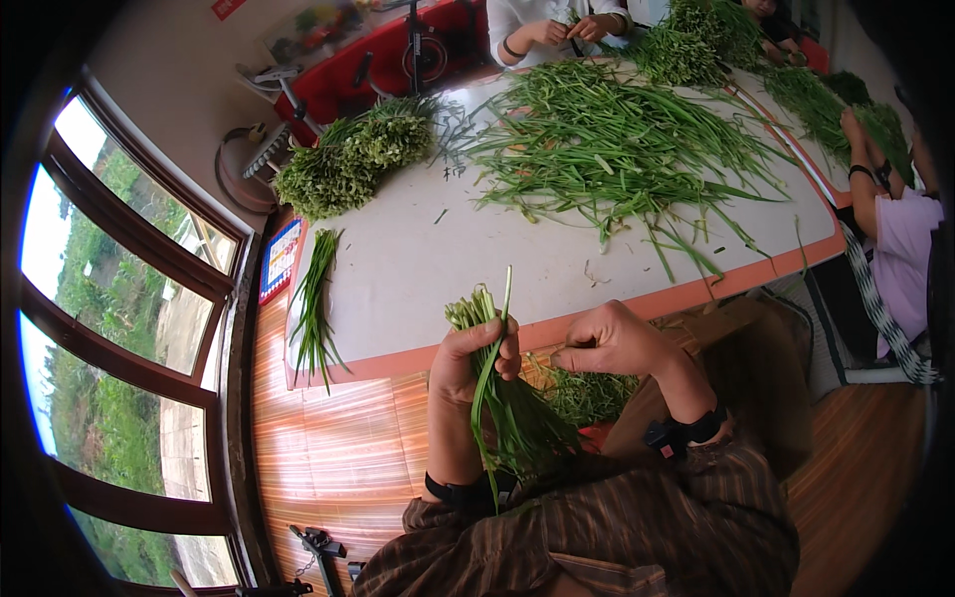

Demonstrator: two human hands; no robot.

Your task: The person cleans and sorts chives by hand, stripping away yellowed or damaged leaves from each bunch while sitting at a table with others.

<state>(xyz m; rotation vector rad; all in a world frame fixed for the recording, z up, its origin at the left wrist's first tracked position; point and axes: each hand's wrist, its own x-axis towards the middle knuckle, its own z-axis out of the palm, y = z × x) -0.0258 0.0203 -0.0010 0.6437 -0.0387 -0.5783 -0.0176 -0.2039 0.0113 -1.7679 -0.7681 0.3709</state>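
Note:
My left hand is closed round a bundle of green leafy stalks, their pale cut ends up and the leaves hanging toward my lap. One longer stalk stands out along the bundle under my left thumb. To the right, my right hand is held apart from the bundle, its fingers curled and thumb near the fingertips; whether something small is between them cannot be told. Beyond my hands, a large loose heap of green stalks spreads over the white table. A small bunch of stalks lies at the table's left edge.
Thick bundles with budded tops lie at the table's far left; another pile is at the back. A person's hands work across the table; another person's arm is at the right. Below the table edge are trimmings and a cardboard box.

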